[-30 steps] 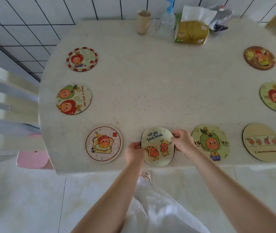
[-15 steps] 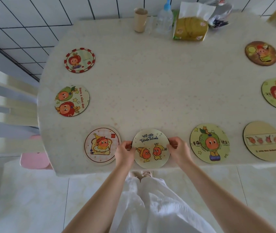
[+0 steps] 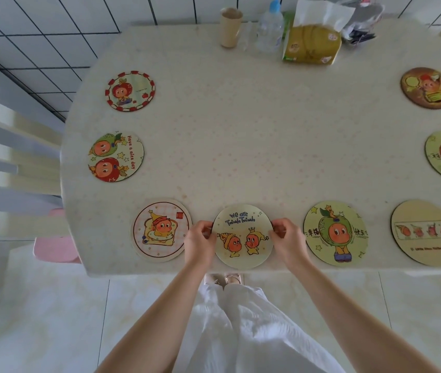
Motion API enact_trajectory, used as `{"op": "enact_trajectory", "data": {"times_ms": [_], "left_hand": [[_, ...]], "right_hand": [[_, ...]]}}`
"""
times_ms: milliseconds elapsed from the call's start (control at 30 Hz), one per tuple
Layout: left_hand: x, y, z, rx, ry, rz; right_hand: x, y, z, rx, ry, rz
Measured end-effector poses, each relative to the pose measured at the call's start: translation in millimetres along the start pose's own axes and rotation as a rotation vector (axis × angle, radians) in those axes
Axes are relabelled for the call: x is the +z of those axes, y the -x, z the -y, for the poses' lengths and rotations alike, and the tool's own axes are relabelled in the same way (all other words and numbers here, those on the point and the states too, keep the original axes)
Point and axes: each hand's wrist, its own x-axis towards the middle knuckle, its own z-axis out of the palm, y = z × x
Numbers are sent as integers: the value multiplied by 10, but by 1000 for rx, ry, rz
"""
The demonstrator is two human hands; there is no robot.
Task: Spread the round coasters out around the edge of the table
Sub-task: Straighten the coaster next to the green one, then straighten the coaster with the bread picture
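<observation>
Coasters (image 3: 161, 230) (image 3: 335, 232) closely flank both hands' coaster (image 3: 243, 236).

Both hands gripping the "We are" coaster (image 3: 243, 236) at the near edge of the surface (image 3: 254, 135): left hand (image 3: 200, 241) pinching its left rim, right hand (image 3: 287, 237) its right rim. Toast coaster (image 3: 161, 229) lying just left of it, green-hat coaster (image 3: 335, 232) w/ some gap to the right, plain tan coaster (image 3: 424, 232) beyond. Two more sitting along the left side, two along the right. Cup (image 3: 230, 27), bottle (image 3: 270, 29) & tissue pack (image 3: 312, 41) standing at the far edge.
</observation>
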Motion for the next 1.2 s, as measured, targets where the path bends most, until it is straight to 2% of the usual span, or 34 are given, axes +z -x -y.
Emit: {"op": "enact_trajectory", "data": {"times_ms": [233,367,600,767,967,1100,1200], "left_hand": [[-11,-18,15,126,-215,-23],[-160,-72,39,153,-242,-91],[-884,-427,357,-7,-171,-271],[-1411,-635,659,-37,-144,-265],[-1537,-714,664,-19,-108,-68],[-1622,-816,676,-48,-113,26],[-1693,-900,664,-68,-64,63]], "right_hand": [[-63,-111,1,-88,227,69],[-24,-163,183,-177,351,93],[582,-90,793,-229,306,283],[1178,80,1112,-73,230,349],[1569,165,1250,221,180,212],[1700,225,1274,309,95,90],[1727,226,1291,348,38,88]]}}
